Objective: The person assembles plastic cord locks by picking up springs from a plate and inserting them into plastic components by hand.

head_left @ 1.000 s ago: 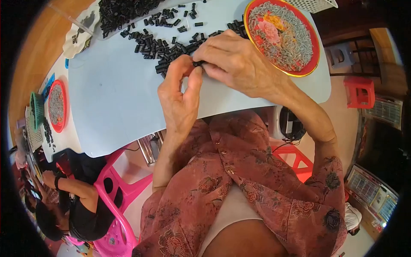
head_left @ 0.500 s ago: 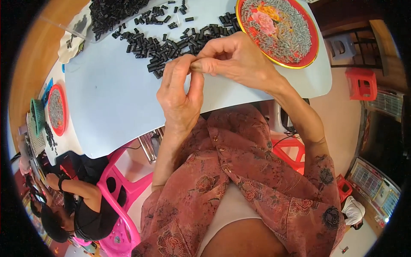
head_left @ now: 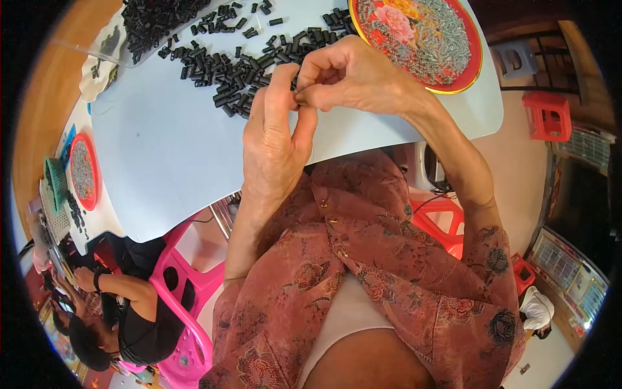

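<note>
My left hand [head_left: 275, 133] and my right hand [head_left: 350, 78] meet fingertip to fingertip above the near part of the table. Both are closed in a pinch, and whatever sits between the fingers is too small and covered to make out. Just beyond them spreads a loose heap of short black cylindrical pieces [head_left: 223, 71], partly hidden by my fingers. Right of my right hand lies a red flowered tray with a gold rim [head_left: 476, 74], scattered with many small shiny metal parts [head_left: 447, 48].
A clear container of black pieces [head_left: 152, 29] stands at the far left of the pale table [head_left: 162, 142]. Farther left are a red plate of metal parts [head_left: 83, 172] and a green basket [head_left: 55, 185]. A person in black [head_left: 139, 324] sits near a pink chair [head_left: 178, 279]. Red stools [head_left: 547, 117] stand right.
My hands stay together, with the right fingers shifting slightly and the left hand turning a little. The whole view has moved slightly, so the table things appear higher and farther left.
</note>
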### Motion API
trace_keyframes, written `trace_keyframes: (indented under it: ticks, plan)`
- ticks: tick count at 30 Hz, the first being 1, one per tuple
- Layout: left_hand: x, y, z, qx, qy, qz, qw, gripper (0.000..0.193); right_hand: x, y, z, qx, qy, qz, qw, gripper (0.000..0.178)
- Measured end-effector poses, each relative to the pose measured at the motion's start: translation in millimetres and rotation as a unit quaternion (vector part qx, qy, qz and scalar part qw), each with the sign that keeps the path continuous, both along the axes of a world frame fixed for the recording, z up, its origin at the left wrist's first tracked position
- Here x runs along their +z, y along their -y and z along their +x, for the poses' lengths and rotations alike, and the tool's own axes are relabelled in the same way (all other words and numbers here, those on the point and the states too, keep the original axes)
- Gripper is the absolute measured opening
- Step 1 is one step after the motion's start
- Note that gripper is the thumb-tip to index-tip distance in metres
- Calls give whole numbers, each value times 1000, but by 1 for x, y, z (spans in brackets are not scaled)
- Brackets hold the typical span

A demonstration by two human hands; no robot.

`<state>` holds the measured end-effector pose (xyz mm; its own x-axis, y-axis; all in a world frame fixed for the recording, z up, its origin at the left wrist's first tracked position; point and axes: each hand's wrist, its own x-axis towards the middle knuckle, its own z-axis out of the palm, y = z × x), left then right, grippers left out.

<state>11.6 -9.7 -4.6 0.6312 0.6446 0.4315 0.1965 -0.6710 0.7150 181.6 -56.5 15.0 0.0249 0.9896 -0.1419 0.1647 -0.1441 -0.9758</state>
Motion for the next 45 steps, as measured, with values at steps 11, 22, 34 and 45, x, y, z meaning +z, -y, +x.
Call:
trace_keyframes:
  ticks: [11,22,34,45]
  plan:
    - [5,-3,-7,22,14,-78,997,29,6,1,-5,-59,-124,-23,990,13]
    - [2,1,-13,-23,68,-212,975,18,-6,15,-22,-90,-81,102,987,12]
    - [12,-2,-11,-91,148,-483,858,19,-4,20,-18,-33,-164,139,976,11]
    - [19,6,-12,-65,75,-362,927,17,-1,27,-14,-49,-129,113,984,7]
